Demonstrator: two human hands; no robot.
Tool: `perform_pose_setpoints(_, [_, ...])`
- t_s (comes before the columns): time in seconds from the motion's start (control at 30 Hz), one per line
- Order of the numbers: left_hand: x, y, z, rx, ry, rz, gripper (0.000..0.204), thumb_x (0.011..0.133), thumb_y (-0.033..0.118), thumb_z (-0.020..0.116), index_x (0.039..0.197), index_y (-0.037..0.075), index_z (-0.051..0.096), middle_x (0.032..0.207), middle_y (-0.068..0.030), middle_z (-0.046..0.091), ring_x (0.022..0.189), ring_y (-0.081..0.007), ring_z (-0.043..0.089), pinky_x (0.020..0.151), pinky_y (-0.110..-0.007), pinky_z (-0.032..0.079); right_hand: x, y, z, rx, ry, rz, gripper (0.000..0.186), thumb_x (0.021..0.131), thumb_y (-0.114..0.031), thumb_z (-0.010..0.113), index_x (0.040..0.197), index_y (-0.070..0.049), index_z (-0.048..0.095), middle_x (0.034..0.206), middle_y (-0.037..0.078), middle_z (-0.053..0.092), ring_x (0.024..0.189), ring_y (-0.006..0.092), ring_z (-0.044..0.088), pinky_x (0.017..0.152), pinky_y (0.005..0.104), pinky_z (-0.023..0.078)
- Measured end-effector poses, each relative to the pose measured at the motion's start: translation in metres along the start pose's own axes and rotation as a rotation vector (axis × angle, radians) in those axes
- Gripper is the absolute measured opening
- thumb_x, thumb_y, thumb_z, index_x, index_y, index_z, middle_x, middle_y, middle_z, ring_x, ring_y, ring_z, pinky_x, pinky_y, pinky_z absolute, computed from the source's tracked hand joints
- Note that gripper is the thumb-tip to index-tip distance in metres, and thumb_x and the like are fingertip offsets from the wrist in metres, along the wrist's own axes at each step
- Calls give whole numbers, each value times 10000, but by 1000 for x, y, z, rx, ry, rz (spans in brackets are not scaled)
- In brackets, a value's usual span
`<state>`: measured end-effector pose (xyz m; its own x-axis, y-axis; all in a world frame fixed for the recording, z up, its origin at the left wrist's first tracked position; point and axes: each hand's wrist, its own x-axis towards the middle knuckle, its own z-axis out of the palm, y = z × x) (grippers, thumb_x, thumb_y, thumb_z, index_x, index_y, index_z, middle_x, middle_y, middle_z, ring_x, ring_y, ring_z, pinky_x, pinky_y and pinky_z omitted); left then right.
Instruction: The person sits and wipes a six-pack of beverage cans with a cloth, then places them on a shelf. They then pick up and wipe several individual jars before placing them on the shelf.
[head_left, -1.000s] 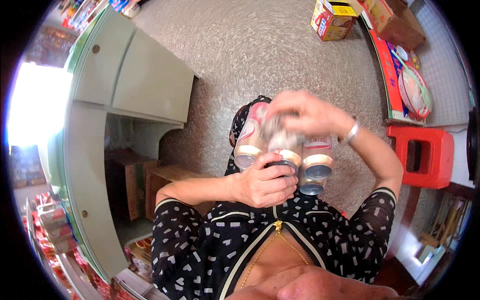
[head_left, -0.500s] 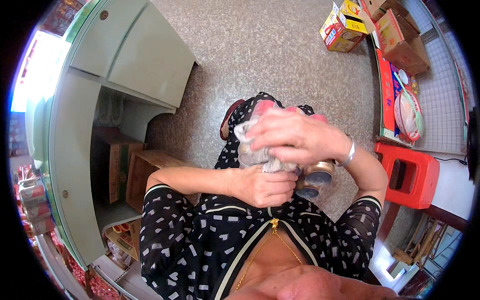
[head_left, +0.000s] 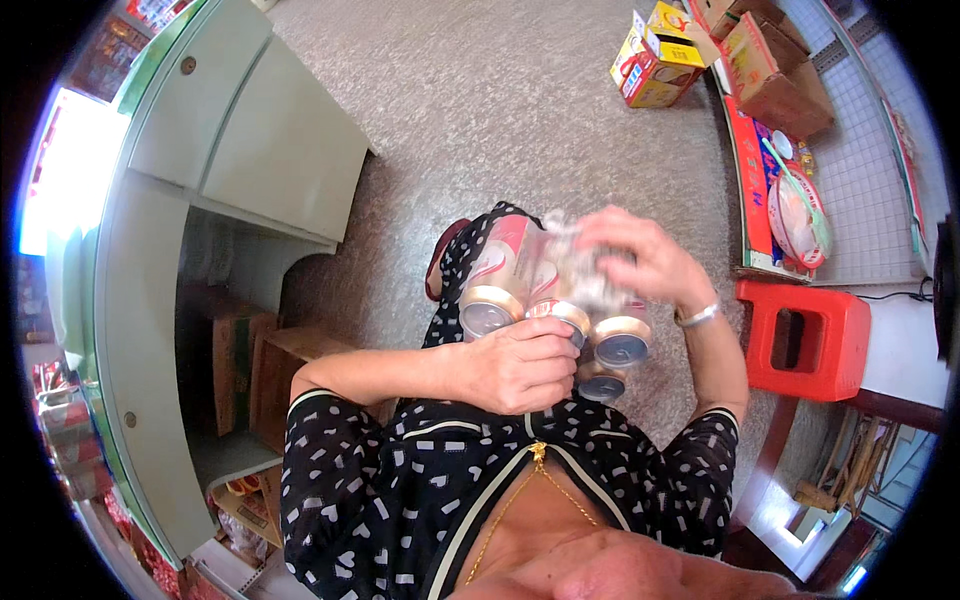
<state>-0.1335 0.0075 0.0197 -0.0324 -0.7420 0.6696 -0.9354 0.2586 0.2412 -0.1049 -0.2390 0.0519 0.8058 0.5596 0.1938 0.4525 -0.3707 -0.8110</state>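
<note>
A cluster of red and white drink cans (head_left: 500,262) with gold rims and grey ends rests on my lap, the ends tilted toward me. My left hand (head_left: 522,368) is curled closed against the near edge of the cans, gripping them. Over their right side is my right hand (head_left: 645,258), wearing a silver bangle, with a pale cloth (head_left: 578,278) under its fingers. The cloth and fingertips are smeared by motion. Where the cans touch one another is partly hidden by my hands.
A pale green cabinet (head_left: 285,130) with an open shelf holding cartons stands at left. At right are a red plastic stool (head_left: 812,340) and a shelf with a bowl (head_left: 800,222) and cardboard boxes. A yellow carton (head_left: 660,68) sits on the floor ahead.
My right hand and the cloth have swept right and slightly up, uncovering more of the cans. My left hand stays on the near edge. The whole view has shifted a little.
</note>
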Motion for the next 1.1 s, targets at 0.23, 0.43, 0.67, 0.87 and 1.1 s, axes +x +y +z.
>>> perform_pose_setpoints(0.23, [26, -2, -9, 247, -327, -235, 962, 568, 585, 742, 1371, 154, 435, 1469, -223, 328, 1379, -408, 275, 1101, -629, 154, -21, 16, 8, 133, 289, 56, 235, 824, -114, 633, 1022, 7, 664, 1050, 122, 652, 1021, 228, 615, 909, 341, 469])
perform_pose_setpoints(0.43, [27, -2, -4, 267, -352, -145, 954, 596, 580, 730, 1368, 104, 432, 1465, -230, 338, 1370, -360, 313, 1106, -614, 164, -22, 46, 7, 270, 331, 252, 259, 782, -83, 655, 1022, 16, 668, 1084, 131, 647, 1048, 235, 600, 926, 340, 453])
perform_pose_setpoints(0.67, [6, 12, 13, 443, -257, -99, 859, 676, 572, 660, 1361, 100, 448, 1455, -205, 369, 1355, -316, 342, 1121, -589, 154, 38, -25, 10, 145, -131, -257, 323, 806, -152, 662, 1085, 8, 647, 1070, 131, 646, 1044, 232, 600, 923, 360, 461])
perform_pose_setpoints(0.87, [16, 9, 7, 376, -262, -93, 829, 679, 563, 658, 1342, 104, 466, 1451, -214, 374, 1356, -320, 346, 1102, -615, 163, 51, 78, 20, 60, -114, 315, 359, 844, -204, 652, 1136, 3, 622, 1107, 141, 636, 1050, 236, 595, 926, 366, 463])
perform_pose_setpoints(1.1, [21, 7, -1, 404, -397, -91, 852, 708, 611, 636, 1369, 111, 442, 1439, -254, 365, 1359, -372, 326, 1103, -609, 139, 61, -14, 15, 239, -247, -156, 347, 849, -216, 635, 1119, 1, 639, 1120, 147, 621, 1071, 247, 585, 935, 344, 459])
